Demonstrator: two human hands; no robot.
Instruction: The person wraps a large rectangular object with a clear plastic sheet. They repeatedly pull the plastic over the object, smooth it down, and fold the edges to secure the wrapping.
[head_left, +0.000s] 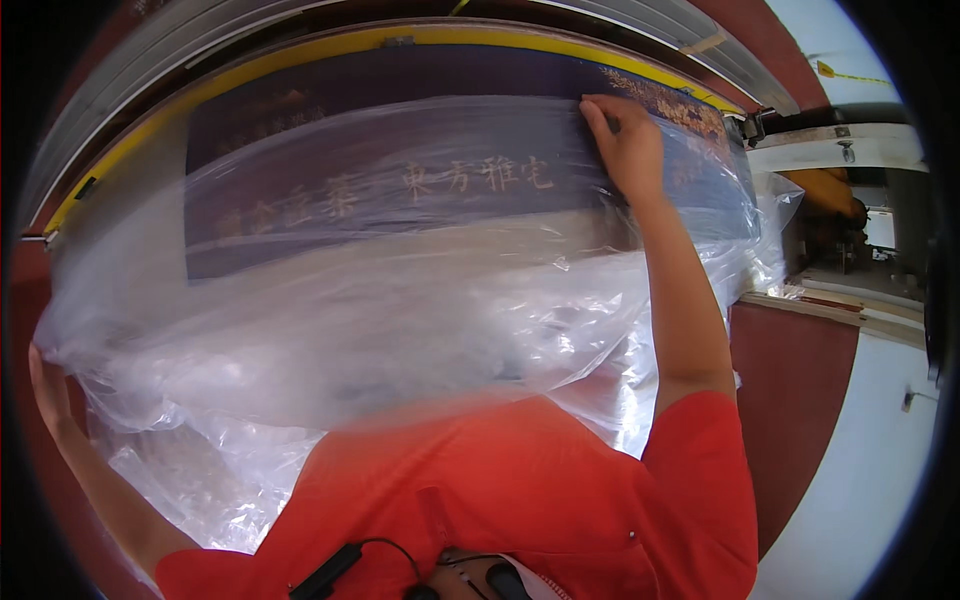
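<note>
A large sheet of clear plastic film (380, 300) hangs in front of me, draped over a dark blue signboard (330, 190) with gold characters and a yellow border. My right hand (625, 140) is raised high and pinches the film's upper edge against the board near its right end. My left hand (48, 385) is out at the far left, gripping the film's bunched lower left corner. The film covers most of the board; only the board's top strip shows bare. My red shirt fills the lower middle of the view.
A grey metal roller-shutter housing (200, 40) runs above the board. A dark red wall (790, 400) stands to the right, with a white wall and a white ledge (840, 140) beyond it. Another person's arm (825, 190) shows at the far right.
</note>
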